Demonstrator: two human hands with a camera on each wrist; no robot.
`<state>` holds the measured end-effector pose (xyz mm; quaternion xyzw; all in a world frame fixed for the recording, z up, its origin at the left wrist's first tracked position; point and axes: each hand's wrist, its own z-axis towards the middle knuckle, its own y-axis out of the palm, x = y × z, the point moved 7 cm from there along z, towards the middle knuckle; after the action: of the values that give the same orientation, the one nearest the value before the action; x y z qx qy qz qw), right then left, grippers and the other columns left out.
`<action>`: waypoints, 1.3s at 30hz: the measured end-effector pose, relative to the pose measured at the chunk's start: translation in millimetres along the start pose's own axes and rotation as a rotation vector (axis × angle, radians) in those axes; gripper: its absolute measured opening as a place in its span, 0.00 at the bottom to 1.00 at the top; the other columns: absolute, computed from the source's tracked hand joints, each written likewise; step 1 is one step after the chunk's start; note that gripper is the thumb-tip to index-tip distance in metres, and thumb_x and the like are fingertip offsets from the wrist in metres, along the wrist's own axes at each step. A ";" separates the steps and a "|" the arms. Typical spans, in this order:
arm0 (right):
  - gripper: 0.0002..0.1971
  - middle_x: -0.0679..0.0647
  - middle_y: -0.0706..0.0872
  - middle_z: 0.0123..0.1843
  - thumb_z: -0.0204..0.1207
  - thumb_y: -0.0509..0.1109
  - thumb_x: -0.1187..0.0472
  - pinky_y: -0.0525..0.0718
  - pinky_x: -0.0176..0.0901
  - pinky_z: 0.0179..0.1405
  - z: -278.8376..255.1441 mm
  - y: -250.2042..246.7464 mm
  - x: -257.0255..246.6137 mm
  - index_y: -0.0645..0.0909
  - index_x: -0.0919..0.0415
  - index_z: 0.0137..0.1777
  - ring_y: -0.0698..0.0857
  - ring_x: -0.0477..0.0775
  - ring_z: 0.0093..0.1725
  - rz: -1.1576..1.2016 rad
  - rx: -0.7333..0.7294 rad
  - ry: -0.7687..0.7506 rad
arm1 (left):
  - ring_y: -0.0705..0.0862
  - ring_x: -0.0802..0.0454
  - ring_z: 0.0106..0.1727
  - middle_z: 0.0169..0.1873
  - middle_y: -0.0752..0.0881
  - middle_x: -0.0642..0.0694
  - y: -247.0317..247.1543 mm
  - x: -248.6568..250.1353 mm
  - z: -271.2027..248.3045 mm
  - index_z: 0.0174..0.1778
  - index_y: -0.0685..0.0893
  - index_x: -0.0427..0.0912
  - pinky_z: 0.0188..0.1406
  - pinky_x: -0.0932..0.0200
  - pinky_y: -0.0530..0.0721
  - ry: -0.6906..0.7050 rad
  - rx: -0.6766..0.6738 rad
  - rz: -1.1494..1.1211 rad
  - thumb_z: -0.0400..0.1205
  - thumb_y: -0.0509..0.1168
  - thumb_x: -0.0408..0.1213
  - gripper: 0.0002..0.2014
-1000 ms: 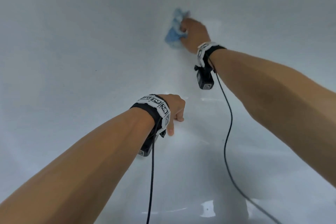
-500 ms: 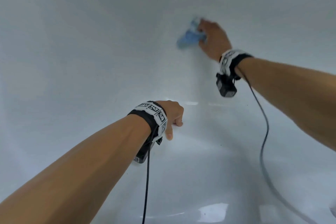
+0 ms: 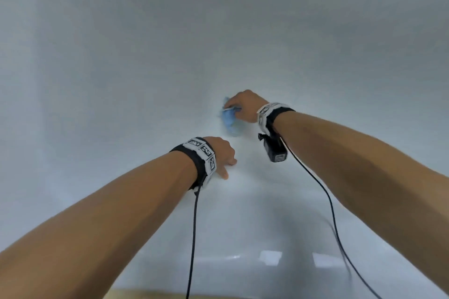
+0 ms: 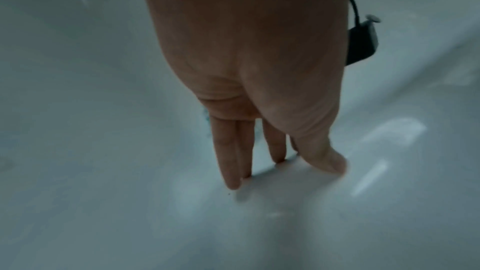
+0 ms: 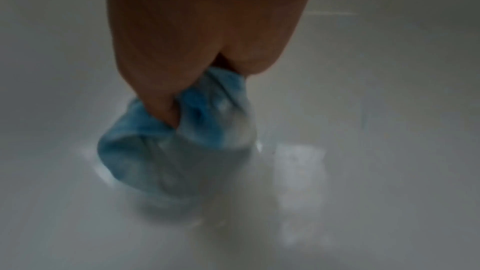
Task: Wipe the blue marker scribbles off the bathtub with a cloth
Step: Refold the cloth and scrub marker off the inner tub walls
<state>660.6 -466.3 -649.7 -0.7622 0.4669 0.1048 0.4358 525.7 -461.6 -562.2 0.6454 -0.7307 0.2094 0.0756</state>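
My right hand (image 3: 245, 105) grips a bunched blue cloth (image 3: 230, 124), pressing it against the white bathtub (image 3: 121, 80) wall, slightly above centre. At its 7 o'clock, nearby, my left hand (image 3: 222, 153) rests straight fingertips (image 4: 232, 184) on the tub, holding nothing. Black cables (image 3: 194, 238) trail from both wristbands.

Two hands are showing, the left hand (image 3: 222, 153) and the right hand (image 3: 244, 105), each wearing one of two wristbands (image 3: 202, 158). One blue cloth (image 3: 230, 121) is lying against one white bathtub (image 3: 97, 80). Two black cables (image 3: 193, 238) are hanging, and one small black camera (image 3: 275, 150) is showing.
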 end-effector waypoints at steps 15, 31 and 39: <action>0.14 0.50 0.91 0.54 0.71 0.81 0.62 0.81 0.35 0.51 -23.1 -25.9 -185.5 0.88 0.55 0.56 0.86 0.48 0.50 1.033 0.536 0.304 | 0.46 0.35 0.87 0.87 0.39 0.38 -16.8 -140.1 -307.5 0.86 0.37 0.34 0.81 0.36 0.62 -0.905 0.560 -0.247 0.63 0.84 0.56 0.72; 0.09 0.45 0.87 0.34 0.65 0.82 0.64 0.80 0.36 0.36 -162.2 14.0 -233.0 0.90 0.57 0.45 0.83 0.42 0.33 0.320 -0.440 0.104 | 0.39 0.47 0.87 0.85 0.28 0.44 110.9 -59.3 -325.1 0.85 0.29 0.38 0.81 0.44 0.67 -0.753 0.627 -0.678 0.57 0.89 0.42 0.79; 0.25 0.61 0.85 0.68 0.71 0.78 0.56 0.82 0.48 0.65 -169.6 30.4 -161.0 0.84 0.63 0.68 0.83 0.63 0.68 0.340 -0.135 0.646 | 0.37 0.50 0.87 0.85 0.29 0.47 137.5 -53.2 -326.0 0.86 0.30 0.40 0.75 0.51 0.72 -0.736 0.751 -0.571 0.57 0.89 0.44 0.79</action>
<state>507.0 -501.3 -474.3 -0.6946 0.6924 -0.0396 0.1909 347.8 -270.6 -317.5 0.8288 -0.3824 0.1876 -0.3628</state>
